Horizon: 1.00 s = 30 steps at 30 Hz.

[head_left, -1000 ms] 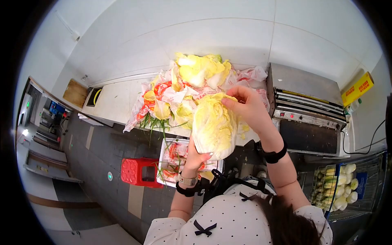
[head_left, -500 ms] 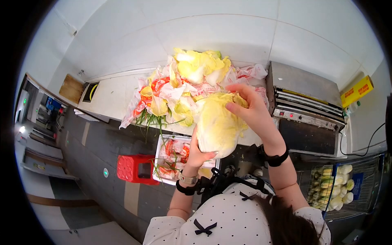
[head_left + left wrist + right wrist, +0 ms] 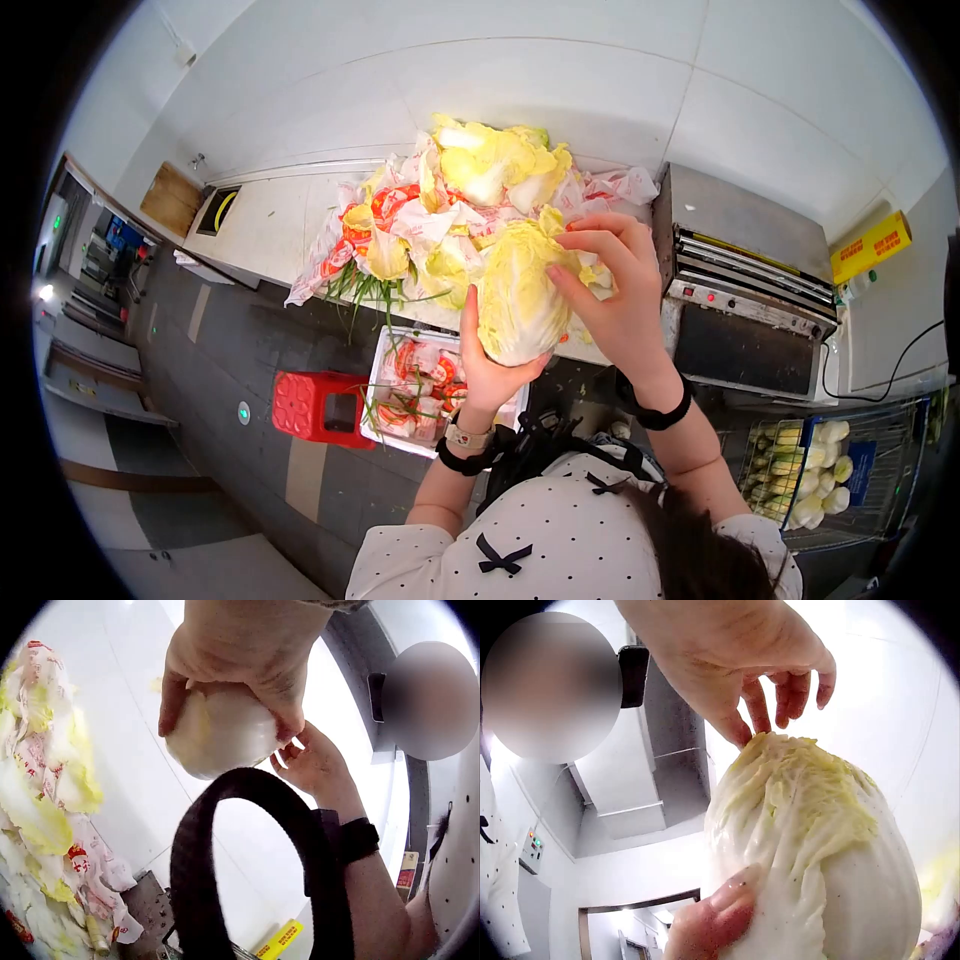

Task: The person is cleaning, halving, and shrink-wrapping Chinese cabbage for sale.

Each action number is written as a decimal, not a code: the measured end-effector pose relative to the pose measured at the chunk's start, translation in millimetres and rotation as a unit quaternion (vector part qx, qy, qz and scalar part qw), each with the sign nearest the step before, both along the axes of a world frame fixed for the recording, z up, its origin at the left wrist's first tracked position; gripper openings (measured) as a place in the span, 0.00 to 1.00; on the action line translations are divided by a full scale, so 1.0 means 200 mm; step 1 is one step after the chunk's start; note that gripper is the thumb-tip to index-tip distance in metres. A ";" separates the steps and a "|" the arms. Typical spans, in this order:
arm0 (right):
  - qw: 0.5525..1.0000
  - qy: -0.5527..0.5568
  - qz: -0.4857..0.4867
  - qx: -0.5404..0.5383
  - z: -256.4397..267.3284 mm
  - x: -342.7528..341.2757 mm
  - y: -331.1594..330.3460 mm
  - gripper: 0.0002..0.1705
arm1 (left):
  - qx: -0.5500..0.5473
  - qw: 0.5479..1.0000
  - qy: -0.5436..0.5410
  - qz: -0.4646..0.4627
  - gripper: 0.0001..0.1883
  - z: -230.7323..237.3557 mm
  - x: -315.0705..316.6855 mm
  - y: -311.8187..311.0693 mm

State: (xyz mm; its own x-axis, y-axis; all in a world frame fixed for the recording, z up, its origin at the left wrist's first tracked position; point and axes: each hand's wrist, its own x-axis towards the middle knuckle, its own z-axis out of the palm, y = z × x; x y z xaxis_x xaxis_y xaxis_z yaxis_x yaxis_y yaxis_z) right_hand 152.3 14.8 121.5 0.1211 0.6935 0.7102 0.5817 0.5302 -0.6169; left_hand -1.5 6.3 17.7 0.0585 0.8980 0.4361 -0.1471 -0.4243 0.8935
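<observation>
cabbage (image 3: 520, 305) is mid-frame, long axis kinda upright with the top leaning right, left hand (image 3: 492, 377) clamped round its base, right hand's (image 3: 622, 290) fingers pinching the leafy tip

A long white counter (image 3: 265, 217) is carrying a crumpled, spread-out heap of white plastic bags (image 3: 440, 224) printed in red and orange, and large yellow-and-white cabbage leaves (image 3: 490, 165) are lying over and among them. Long, thin green leaves (image 3: 365, 288) are spilling from the heap over the counter's front edge. Lower down, the dark grey tiled floor (image 3: 225, 350) is bearing a red plastic stool (image 3: 303, 405) with a squarish seat.
</observation>
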 end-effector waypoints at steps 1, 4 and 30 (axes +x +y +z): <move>1.000 0.011 0.001 0.006 0.01 -0.01 0.00 0.13 | 0.003 1.000 0.009 0.014 0.55 -0.02 0.00 0.01; 0.999 0.037 0.028 -0.012 0.03 -0.03 0.01 0.10 | 0.029 0.996 0.059 0.061 0.57 -0.10 -0.03 0.02; 0.990 -0.087 0.101 -0.041 0.09 0.27 -0.07 0.18 | -0.162 0.962 -0.119 -0.184 0.53 -0.04 0.13 0.03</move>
State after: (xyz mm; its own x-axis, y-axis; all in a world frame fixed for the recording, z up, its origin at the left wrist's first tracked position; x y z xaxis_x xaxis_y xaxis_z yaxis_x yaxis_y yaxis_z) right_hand 207.1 0.5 139.2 -0.1455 0.7471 0.6486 0.5703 0.5990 -0.5621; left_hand 24.0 11.8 10.2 0.3311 0.9270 0.1761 -0.4502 -0.0088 0.8929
